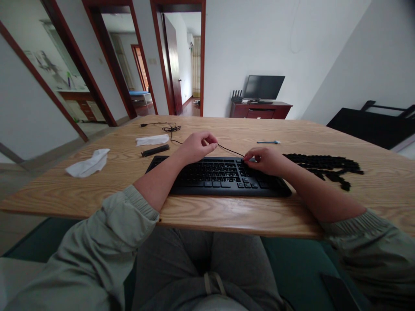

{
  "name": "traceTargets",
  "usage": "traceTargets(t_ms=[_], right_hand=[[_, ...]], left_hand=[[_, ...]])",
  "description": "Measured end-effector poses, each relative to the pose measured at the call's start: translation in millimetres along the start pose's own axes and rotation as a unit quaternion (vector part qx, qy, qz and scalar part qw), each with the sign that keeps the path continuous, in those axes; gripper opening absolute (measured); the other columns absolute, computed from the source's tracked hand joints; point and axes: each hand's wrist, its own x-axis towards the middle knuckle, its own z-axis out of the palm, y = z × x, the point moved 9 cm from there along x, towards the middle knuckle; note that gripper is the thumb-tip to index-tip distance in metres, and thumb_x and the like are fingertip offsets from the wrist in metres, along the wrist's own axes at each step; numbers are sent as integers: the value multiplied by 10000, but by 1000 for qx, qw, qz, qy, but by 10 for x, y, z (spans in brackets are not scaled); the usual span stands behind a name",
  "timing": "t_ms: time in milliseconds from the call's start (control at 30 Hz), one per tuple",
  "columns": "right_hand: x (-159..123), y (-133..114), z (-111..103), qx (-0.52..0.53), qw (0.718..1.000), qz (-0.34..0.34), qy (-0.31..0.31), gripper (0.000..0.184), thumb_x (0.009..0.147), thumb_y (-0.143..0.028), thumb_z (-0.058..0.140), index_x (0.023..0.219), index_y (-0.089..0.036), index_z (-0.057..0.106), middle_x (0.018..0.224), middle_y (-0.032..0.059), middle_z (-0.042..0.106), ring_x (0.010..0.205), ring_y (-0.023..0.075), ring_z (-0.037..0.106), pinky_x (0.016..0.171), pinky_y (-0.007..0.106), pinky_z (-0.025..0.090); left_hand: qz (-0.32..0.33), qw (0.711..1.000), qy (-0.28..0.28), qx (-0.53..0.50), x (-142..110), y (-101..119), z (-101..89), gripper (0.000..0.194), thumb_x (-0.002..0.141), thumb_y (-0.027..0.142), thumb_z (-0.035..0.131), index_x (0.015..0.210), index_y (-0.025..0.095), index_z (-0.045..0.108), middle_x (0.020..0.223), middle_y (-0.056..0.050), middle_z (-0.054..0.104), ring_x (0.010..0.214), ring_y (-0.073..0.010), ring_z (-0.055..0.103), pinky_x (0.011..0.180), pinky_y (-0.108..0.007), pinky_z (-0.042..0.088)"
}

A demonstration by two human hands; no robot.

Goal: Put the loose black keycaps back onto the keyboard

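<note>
"Cable [231,150] first, from the head view: which way is it running?"

"Left to right, between the two hands. From the left hand [197,147], it is slanting rightward and slightly toward the person, reaching the back edge of the keyboard [210,190] at the right hand [267,160]."

"Which hand is sitting nearer that keyboard end?"

"The right one. Its fingertips are bunching almost together there (I can't tell whether they're gripping the cable or only touching it). The left thumb and forefinger are pinching the cable, no gap showing at the tips."

"And how is it looking?"

"Thin, black, nearly straight between the hands. Past the left hand it's curving over the table [207,211] into a looped bundle [171,128], its plug [143,125] lying beyond. The black keyboard is lying flat near the person, long side going left to right, and dark knobbly pieces [324,164] are resting to its right."
</note>
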Motion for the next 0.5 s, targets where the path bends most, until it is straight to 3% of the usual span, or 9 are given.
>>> traceTargets(t_ms=[133, 367, 500], right_hand=[[-13, -151, -20, -25, 999, -18, -14, 187, 836, -267, 596, 921, -225, 758, 950, 65, 763, 861, 224, 681, 821, 356, 513], [-20, -93, -13, -69, 996, 57, -21, 241, 881, -321, 569, 992, -245, 768, 820, 57, 747, 703, 203, 651, 655, 324, 480], [-19, -86, -6, -61, 997, 31, -25, 251, 886, -298, 554, 1007, -240, 767, 917, 63, 765, 789, 221, 679, 738, 344, 505]], left_hand=[[8, 1000, -6, 1, -14, 27, 17, 171, 819, 297, 639, 872, 147, 702, 779, -35, 686, 662, -132, 564, 626, -268, 440], [7, 1000, -19, 13, -22, 22, 52, 172, 821, 300, 632, 870, 152, 705, 756, -30, 684, 656, -134, 568, 621, -268, 433], [7, 1000, -18, 15, -19, 13, 43, 183, 824, 306, 634, 887, 153, 711, 759, -29, 683, 659, -135, 568, 611, -266, 426]])
